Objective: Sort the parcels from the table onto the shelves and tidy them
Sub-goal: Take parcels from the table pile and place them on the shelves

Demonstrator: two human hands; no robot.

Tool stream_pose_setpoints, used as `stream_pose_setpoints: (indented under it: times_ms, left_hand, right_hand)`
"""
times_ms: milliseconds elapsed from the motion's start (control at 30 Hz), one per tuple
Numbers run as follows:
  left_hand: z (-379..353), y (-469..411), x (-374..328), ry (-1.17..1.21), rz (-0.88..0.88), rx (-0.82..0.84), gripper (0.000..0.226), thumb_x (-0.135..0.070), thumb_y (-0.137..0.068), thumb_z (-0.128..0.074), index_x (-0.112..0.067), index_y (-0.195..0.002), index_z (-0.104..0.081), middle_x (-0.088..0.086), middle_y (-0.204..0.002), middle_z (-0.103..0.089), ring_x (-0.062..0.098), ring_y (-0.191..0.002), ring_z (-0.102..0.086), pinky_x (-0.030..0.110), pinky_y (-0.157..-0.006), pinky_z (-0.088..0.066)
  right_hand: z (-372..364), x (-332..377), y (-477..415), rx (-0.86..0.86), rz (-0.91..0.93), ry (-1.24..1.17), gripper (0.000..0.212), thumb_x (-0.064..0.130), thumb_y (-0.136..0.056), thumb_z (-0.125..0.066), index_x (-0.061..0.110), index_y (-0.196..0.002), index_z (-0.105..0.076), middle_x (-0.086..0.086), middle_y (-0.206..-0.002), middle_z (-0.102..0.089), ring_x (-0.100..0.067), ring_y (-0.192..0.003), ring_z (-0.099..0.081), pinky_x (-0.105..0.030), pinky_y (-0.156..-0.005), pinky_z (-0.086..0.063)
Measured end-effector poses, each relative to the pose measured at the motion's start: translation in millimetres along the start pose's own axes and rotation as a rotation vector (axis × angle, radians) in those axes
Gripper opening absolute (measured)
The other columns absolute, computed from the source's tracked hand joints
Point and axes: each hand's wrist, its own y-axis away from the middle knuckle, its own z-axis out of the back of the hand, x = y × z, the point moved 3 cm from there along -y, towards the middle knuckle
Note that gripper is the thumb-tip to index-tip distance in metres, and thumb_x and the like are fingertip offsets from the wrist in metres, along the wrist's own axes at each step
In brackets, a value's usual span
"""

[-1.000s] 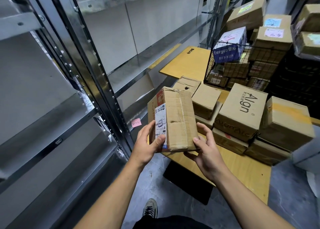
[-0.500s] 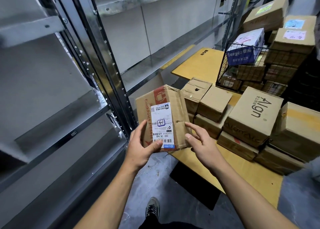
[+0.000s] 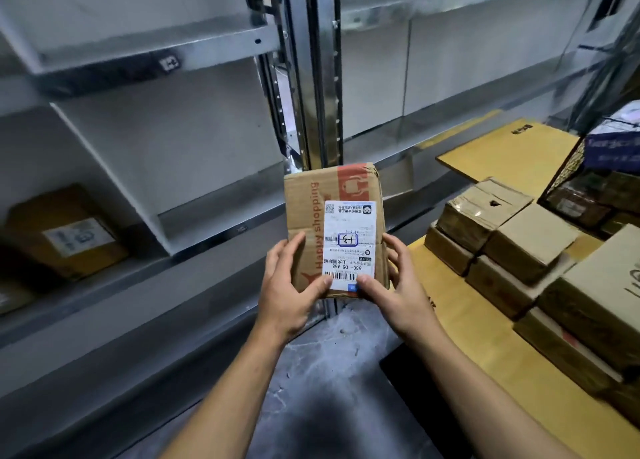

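Left hand (image 3: 289, 294) and right hand (image 3: 398, 290) grasping upright parcel (image 3: 334, 230) by its sides, thumbs on label, forearms outstretched

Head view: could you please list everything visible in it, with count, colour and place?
held parcel: one, brown cardboard with red print, in front of the shelf upright
shipping label: one, white, on the held parcel's face
shelved parcel: one, brown, blurred, lower shelf at left
table parcels: several, brown, stacked at right
table: one, yellow top, right
wire basket: one, black, far right, holding parcels
shelving: grey metal, left and centre
left hand: grips the held parcel's left edge
right hand: grips its right edge
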Motion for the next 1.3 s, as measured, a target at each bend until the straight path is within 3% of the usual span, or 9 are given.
stream_pose_setpoints:
  times_ms: [200, 433, 500, 633, 800, 900, 1000, 1167, 1300]
  left_hand:
    - [62, 12, 9, -0.005, -0.004, -0.135, 0.073, -0.039, -0.074, -0.075, -0.044, -0.139, -0.042, -0.008, -0.144, -0.035, 0.002, -0.127, -0.041, 0.032, -0.110, -0.038]
    - [158, 28, 8, -0.068, -0.063, -0.241, 0.070, -0.041, -0.076, -0.071, -0.053, -0.136, -0.037, -0.009, -0.146, -0.032, 0.009, -0.134, -0.039, 0.043, -0.111, -0.040]
    - [186, 36, 4, -0.099, -0.084, -0.258, 0.068, -0.040, -0.078, -0.072, -0.053, -0.136, -0.038, -0.005, -0.149, -0.031, 0.009, -0.134, -0.038, 0.039, -0.111, -0.040]
    - [246, 55, -1, -0.203, -0.133, -0.298, 0.070, -0.031, -0.083, -0.075, -0.043, -0.142, -0.038, -0.001, -0.150, -0.030, -0.003, -0.126, -0.029, 0.004, -0.104, -0.023]
    - [309, 74, -8, -0.236, -0.180, -0.337, 0.068, -0.034, -0.084, -0.072, -0.038, -0.143, -0.039, 0.000, -0.150, -0.031, 0.015, -0.133, -0.037, 0.035, -0.109, -0.040]
    - [342, 81, -13, -0.245, -0.225, -0.384, 0.065, -0.031, -0.084, -0.073, -0.032, -0.143, -0.043, 0.001, -0.148, -0.034, 0.012, -0.131, -0.038, 0.030, -0.108, -0.039]
    - [370, 84, -19, -0.274, -0.268, -0.420, 0.064, -0.034, -0.083, -0.071, -0.029, -0.142, -0.045, 0.002, -0.145, -0.038, 0.003, -0.125, -0.038, 0.008, -0.103, -0.030]
    - [411, 83, -26, -0.345, -0.270, -0.441, 0.061, -0.033, -0.086, -0.070, -0.027, -0.142, -0.046, 0.003, -0.143, -0.040, 0.002, -0.119, -0.039, -0.007, -0.092, -0.022]
    - [449, 79, -29, -0.474, -0.318, -0.492, 0.054, -0.036, -0.086, -0.063, -0.021, -0.137, -0.052, 0.002, -0.135, -0.051, 0.007, -0.119, -0.043, 0.011, -0.098, -0.030]
  right_hand:
    - [-62, 34, -4, 0.012, 0.104, 0.011, 0.083, 0.044, -0.070, -0.080, 0.073, -0.127, -0.028, 0.010, -0.137, -0.056, -0.009, -0.126, -0.055, -0.047, -0.105, -0.049]
    - [-141, 88, 9, 0.017, 0.204, -0.080, 0.085, 0.049, -0.068, -0.080, 0.051, -0.139, -0.034, 0.008, -0.140, -0.054, -0.007, -0.129, -0.054, -0.047, -0.109, -0.046]
    - [-164, 105, 15, 0.032, 0.238, -0.140, 0.083, 0.041, -0.072, -0.080, 0.044, -0.140, -0.035, 0.006, -0.138, -0.055, -0.008, -0.126, -0.056, -0.047, -0.107, -0.047]
    - [-212, 135, 31, 0.076, 0.305, -0.246, 0.075, 0.010, -0.084, -0.078, 0.030, -0.142, -0.035, 0.008, -0.131, -0.057, -0.010, -0.121, -0.060, -0.036, -0.101, -0.053]
    - [-263, 168, 50, 0.094, 0.313, -0.392, 0.068, 0.004, -0.090, -0.071, 0.025, -0.143, -0.035, -0.002, -0.132, -0.058, -0.013, -0.118, -0.063, -0.027, -0.088, -0.057]
    - [-287, 185, 57, 0.093, 0.319, -0.437, 0.068, 0.009, -0.090, -0.073, 0.026, -0.144, -0.036, -0.002, -0.132, -0.059, -0.012, -0.117, -0.063, -0.040, -0.097, -0.056]
    - [-308, 205, 60, 0.100, 0.324, -0.491, 0.067, 0.009, -0.090, -0.073, 0.030, -0.141, -0.037, -0.006, -0.133, -0.059, -0.018, -0.119, -0.063, -0.052, -0.098, -0.054]
    - [-334, 239, 58, 0.114, 0.369, -0.488, 0.065, 0.029, -0.082, -0.077, 0.046, -0.133, -0.041, -0.006, -0.134, -0.059, -0.022, -0.121, -0.062, -0.057, -0.098, -0.052]
    - [-351, 263, 42, 0.156, 0.399, -0.511, 0.065, 0.016, -0.090, -0.073, 0.031, -0.142, -0.036, -0.006, -0.134, -0.058, -0.021, -0.121, -0.062, -0.052, -0.097, -0.055]
